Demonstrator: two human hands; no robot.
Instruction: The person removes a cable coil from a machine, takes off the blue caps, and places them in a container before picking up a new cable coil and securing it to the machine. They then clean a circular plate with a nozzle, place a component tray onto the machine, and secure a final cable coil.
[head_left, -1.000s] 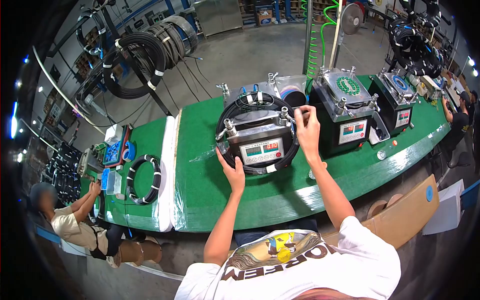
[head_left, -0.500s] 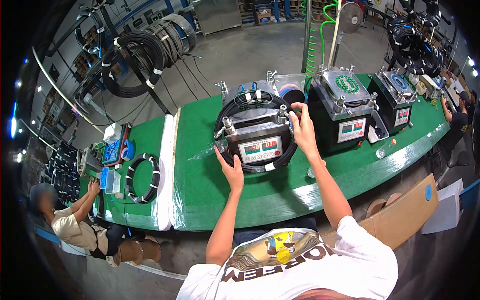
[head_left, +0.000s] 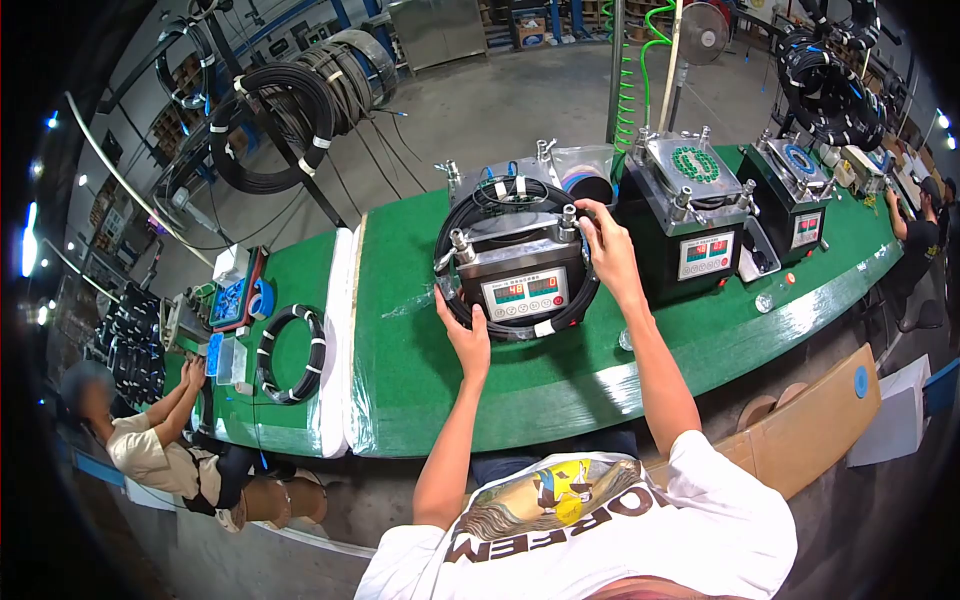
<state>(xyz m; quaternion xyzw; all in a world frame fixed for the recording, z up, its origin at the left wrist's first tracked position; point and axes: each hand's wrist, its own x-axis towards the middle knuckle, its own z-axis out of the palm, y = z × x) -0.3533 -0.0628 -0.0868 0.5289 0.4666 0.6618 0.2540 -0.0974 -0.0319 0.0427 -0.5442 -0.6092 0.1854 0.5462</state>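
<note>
A black cable coil (head_left: 519, 333), bound with white ties, is looped around the front of a black and silver machine (head_left: 525, 252) with a red-digit display. My left hand (head_left: 466, 338) grips the coil at its lower left, thumb in front and fingers behind. On the upper right side, my right hand (head_left: 609, 250) has its fingers curled around the coil, close to one of the machine's metal posts (head_left: 568, 222). Part of the coil passes behind the machine's top, where white ties and blue connector ends show.
Two similar machines stand to the right, one topped by a green ring (head_left: 695, 167), the other by a blue ring (head_left: 799, 159). Another coil (head_left: 291, 354) lies on the green table (head_left: 400, 400) to the left. Co-workers sit at the far left (head_left: 150, 450) and stand far right (head_left: 918, 245).
Both hands keep their grip on the coil, which has barely shifted. The right-hand number on the machine's display has changed from about 0.3 to 0.
</note>
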